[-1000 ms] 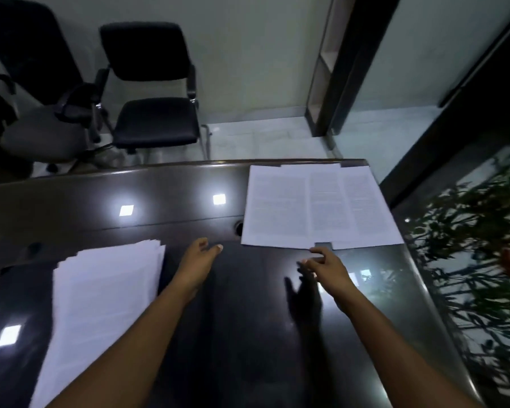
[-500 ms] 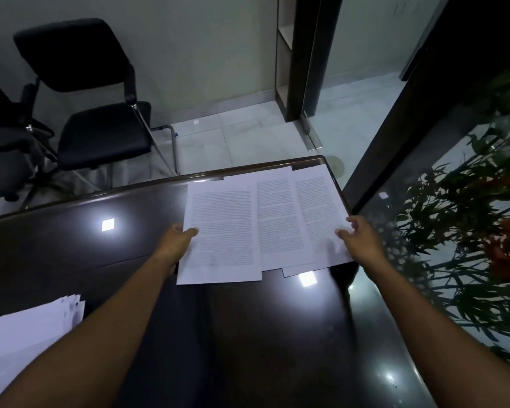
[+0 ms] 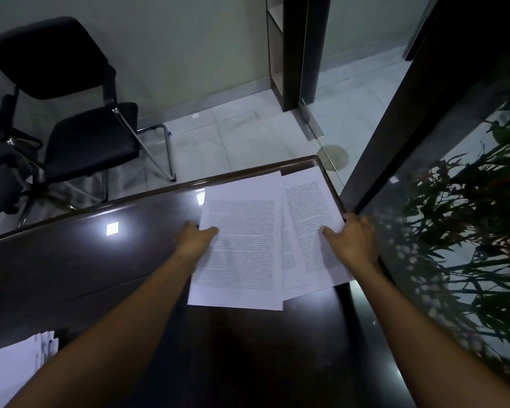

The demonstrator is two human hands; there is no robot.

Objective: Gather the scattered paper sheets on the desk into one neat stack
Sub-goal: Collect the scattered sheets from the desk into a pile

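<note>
While both hands (image 3: pixel 195 240) grip thin printed rectangular sheets (image 3: pixel 242 245), glossy dark desk (image 3: pixel 71 275).

You've got overlapping printed sheets (image 3: pixel 242 245) fanned out flat mid-frame at the desk's far corner, plus a white stack (image 3: pixel 9 372) bottom left.

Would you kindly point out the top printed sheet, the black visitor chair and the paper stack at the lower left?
top printed sheet (image 3: pixel 242 240), head view, middle of its text block
black visitor chair (image 3: pixel 92 139), head view, seat cushion
paper stack (image 3: pixel 9 369), head view, top sheet
</note>
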